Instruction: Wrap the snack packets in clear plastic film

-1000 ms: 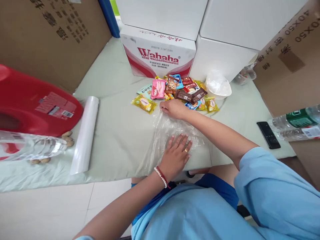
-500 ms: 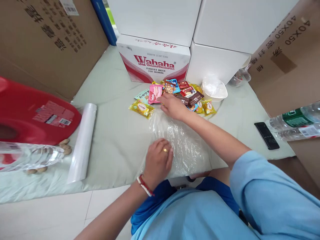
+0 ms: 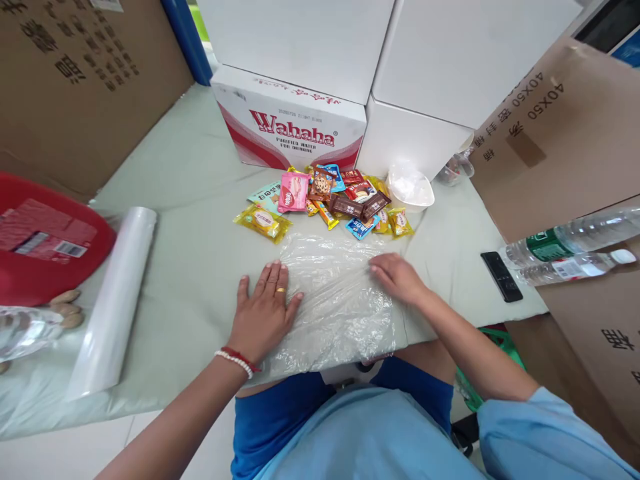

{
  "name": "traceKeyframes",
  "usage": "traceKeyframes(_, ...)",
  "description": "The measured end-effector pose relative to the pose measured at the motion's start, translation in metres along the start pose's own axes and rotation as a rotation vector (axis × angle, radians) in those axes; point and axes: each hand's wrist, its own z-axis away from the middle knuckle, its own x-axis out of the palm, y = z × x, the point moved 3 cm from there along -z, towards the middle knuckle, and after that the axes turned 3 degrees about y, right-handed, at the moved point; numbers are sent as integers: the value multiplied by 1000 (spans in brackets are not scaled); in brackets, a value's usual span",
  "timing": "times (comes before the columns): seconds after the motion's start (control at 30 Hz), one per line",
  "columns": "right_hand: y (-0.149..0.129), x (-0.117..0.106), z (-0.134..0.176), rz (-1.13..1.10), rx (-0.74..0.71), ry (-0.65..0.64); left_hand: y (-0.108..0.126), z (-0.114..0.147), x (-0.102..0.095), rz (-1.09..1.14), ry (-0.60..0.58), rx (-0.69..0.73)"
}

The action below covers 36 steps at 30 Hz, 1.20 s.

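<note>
A crinkled clear plastic bag (image 3: 325,320) lies flat on the cloth-covered table in front of me. My left hand (image 3: 265,303) rests on its left side, palm down with the fingers spread. At its upper right, my right hand (image 3: 397,277) pinches the edge of the plastic and pulls creases across it. Just beyond the bag lies a pile of wrapped snacks: a pink packet (image 3: 293,192), a brown cookie packet (image 3: 321,183), dark brown bars (image 3: 347,206), a blue packet (image 3: 363,227) and yellow packets (image 3: 263,222). Neither hand touches the snacks.
A Wahaha water carton (image 3: 295,127) and white boxes stand behind the snacks. A white bowl (image 3: 420,193) holds crumpled plastic. Rightward lie a black phone (image 3: 501,276) and plastic bottles (image 3: 565,267). Leftward are a plastic roll (image 3: 115,300), a red container (image 3: 45,240) and peanuts (image 3: 67,310).
My right hand has come back from the snack pile to the bag's right edge and pinches it. My left hand has shifted left and opened flat. The view has turned slightly right.
</note>
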Motion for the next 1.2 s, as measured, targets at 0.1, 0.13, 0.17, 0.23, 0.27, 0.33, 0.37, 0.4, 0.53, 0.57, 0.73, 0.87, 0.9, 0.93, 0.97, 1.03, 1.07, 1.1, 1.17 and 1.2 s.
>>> traceKeyframes(0.1,16,-41,-66,210,104,83,2,2,-1,-11,4,-8)
traceKeyframes(0.13,19,-50,-89,272,107,88,3,2,-1,-15,6,-10)
traceKeyframes(0.17,21,-57,-111,326,82,62,4,3,-1,-19,7,-9)
traceKeyframes(0.23,24,-61,-145,420,25,-83,4,3,0,-24,5,-8)
traceKeyframes(0.27,25,-61,-156,460,10,-162,4,3,0,-24,5,-8)
traceKeyframes(0.33,27,-60,-167,528,16,-276,3,3,0,-19,4,-9)
traceKeyframes(0.37,28,-61,-168,558,32,-303,3,3,0,-17,4,-8)
traceKeyframes(0.4,30,-63,-166,586,49,-315,3,3,0,-14,4,-8)
traceKeyframes(0.53,41,-89,-151,693,168,-290,3,2,-1,0,10,-10)
traceKeyframes(0.57,44,-98,-148,709,208,-259,3,2,-1,5,13,-9)
traceKeyframes(0.73,29,-103,-156,478,184,-124,2,2,0,22,33,1)
traceKeyframes(0.87,1,-61,-175,278,96,-91,2,2,0,29,34,0)
traceKeyframes(0.9,-3,-51,-179,274,106,-92,2,3,0,29,30,-1)
traceKeyframes(0.93,-6,-42,-182,280,125,-100,3,3,0,29,24,-2)
traceKeyframes(0.97,-7,-35,-184,293,146,-113,3,3,0,27,20,-2)
traceKeyframes(1.03,-5,-28,-186,318,178,-132,3,3,0,21,16,-8)
traceKeyframes(1.07,-4,-26,-186,325,187,-131,3,3,0,17,13,-10)
traceKeyframes(1.1,-3,-26,-186,326,188,-128,3,3,0,14,12,-12)
traceKeyframes(1.17,-3,-25,-185,317,174,-127,4,3,0,9,11,-14)
traceKeyframes(1.2,-3,-24,-183,306,168,-131,4,3,0,6,8,-13)
